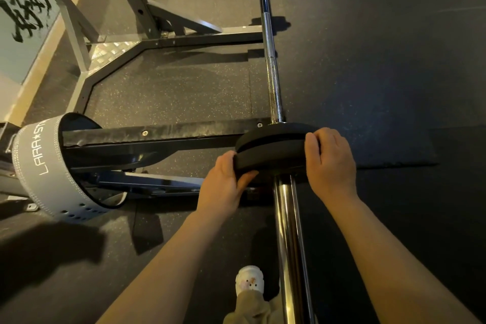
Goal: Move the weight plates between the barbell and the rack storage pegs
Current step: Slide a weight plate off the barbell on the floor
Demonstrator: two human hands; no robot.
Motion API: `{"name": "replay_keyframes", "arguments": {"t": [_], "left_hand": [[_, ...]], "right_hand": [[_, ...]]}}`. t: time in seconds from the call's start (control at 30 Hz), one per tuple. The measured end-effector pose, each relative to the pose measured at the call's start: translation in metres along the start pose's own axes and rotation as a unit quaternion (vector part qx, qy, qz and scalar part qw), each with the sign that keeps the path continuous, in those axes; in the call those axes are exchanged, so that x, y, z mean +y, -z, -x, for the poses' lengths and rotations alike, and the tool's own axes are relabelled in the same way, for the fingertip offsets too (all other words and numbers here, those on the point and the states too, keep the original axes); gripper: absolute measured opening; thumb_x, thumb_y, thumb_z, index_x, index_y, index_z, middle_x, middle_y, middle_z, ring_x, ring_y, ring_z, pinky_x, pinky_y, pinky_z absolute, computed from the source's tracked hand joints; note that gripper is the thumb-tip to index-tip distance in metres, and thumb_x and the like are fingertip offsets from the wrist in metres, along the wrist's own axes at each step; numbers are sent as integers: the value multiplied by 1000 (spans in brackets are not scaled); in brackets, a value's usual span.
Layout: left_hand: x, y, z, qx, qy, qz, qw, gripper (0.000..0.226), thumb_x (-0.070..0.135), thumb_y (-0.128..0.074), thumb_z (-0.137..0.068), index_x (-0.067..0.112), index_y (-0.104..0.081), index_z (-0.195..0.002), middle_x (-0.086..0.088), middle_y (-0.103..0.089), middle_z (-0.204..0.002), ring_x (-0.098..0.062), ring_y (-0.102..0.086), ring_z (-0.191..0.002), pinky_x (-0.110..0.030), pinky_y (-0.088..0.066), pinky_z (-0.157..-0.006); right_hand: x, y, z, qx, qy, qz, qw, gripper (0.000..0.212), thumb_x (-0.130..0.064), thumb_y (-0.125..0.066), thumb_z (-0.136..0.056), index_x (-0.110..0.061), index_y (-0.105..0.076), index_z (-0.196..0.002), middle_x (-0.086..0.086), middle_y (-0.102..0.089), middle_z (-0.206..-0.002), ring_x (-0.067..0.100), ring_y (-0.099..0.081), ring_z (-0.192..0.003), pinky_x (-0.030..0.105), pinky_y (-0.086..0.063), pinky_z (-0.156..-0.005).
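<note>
Head view: single camera, looking down along the bar toward the rack.
Plates: two black plates (273,139) sit side by side on the bar's sleeve, a thin seam visible between them; they lie directly between the two hands.
Bar: chrome bar (288,231) runs from the bottom edge up through the plates and on toward the top of frame, held above the floor.
Left hand: left hand (226,184) grips the nearer plate at its left rim, thumb across the near face, fingers wrapped behind and out of sight.
Right hand: right hand (331,163) grips the right rim of the plates, fingers curled over the top edge; whether they reach the farther plate cannot be told.
Rack: dark steel rack (163,134) stands left of the bar, its base rails crossing just behind the plates.
Belt: grey lifting belt (47,166) is looped around a rack rail at far left, well apart from the hands.
Floor: dark speckled rubber floor (381,73).
Foot: a white shoe (249,281) shows beside the bar at the bottom.
</note>
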State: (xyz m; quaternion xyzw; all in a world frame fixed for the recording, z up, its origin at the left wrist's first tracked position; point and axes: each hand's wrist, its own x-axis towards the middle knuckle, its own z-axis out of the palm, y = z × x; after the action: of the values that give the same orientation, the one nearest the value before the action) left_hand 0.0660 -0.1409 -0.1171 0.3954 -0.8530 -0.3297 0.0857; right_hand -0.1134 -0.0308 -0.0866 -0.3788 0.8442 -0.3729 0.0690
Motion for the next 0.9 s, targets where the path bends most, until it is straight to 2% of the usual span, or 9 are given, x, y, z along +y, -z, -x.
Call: {"name": "replay_keyframes", "arguments": {"t": [0.17, 0.27, 0.37, 0.5, 0.6, 0.77, 0.9], "left_hand": [[23, 11, -7, 6, -47, -116, 992, 56, 56, -49, -90, 18, -38, -131, -2, -47, -115, -11, -47, -94, -23, -40, -77], [42, 14, -8, 19, -64, -166, 984, 55, 57, -46, -91, 22, -36, -132, -2, -45, -115, -13, -47, -94, -24, -42, -76], [57, 13, -8, 32, -88, -208, 974, 53, 57, -44, -93, 25, -34, -135, -2, -45, -117, -17, -51, -100, -30, -44, -84], [61, 8, -3, 59, -109, -231, 965, 55, 60, -41, -90, 25, -41, -132, -4, -49, -113, -21, -52, -98, -33, -39, -84], [53, 6, 5, 72, -107, -211, 969, 58, 63, -38, -85, 22, -47, -126, -4, -51, -107, -20, -52, -92, -33, -40, -80], [39, 4, 19, 56, -63, -157, 984, 61, 63, -38, -84, 20, -46, -127, -2, -48, -114, -19, -48, -104, -35, -44, -87], [31, 5, 23, 39, -43, -116, 992, 61, 61, -41, -85, 19, -45, -128, -1, -47, -115, -17, -47, -104, -33, -44, -87]], "right_hand": [[16, 10, 5, -28, -113, -117, 986, 27, -37, -34, -101, -23, -49, -84, -2, -49, -83, 11, -48, -73, 27, -39, -64], [27, 15, 10, -43, -195, -172, 965, 24, -35, -33, -102, -25, -50, -87, -1, -50, -87, 12, -49, -76, 29, -37, -66], [34, 16, 17, -41, -262, -223, 938, 26, -38, -31, -102, -27, -50, -87, 2, -50, -91, 14, -49, -81, 30, -37, -67], [32, 14, 26, -22, -338, -272, 901, 27, -40, -30, -99, -27, -53, -95, 5, -52, -97, 16, -49, -86, 31, -36, -68], [30, 18, 30, -37, -327, -259, 908, 28, -41, -30, -99, -27, -53, -93, 3, -51, -94, 15, -48, -84, 31, -36, -68], [24, 26, 30, -69, -251, -193, 946, 28, -36, -28, -103, -22, -52, -98, -1, -49, -91, 10, -47, -79, 27, -36, -66], [18, 28, 30, -80, -202, -157, 963, 27, -36, -28, -104, -24, -50, -96, -6, -47, -86, 5, -47, -75, 25, -35, -64]]}}
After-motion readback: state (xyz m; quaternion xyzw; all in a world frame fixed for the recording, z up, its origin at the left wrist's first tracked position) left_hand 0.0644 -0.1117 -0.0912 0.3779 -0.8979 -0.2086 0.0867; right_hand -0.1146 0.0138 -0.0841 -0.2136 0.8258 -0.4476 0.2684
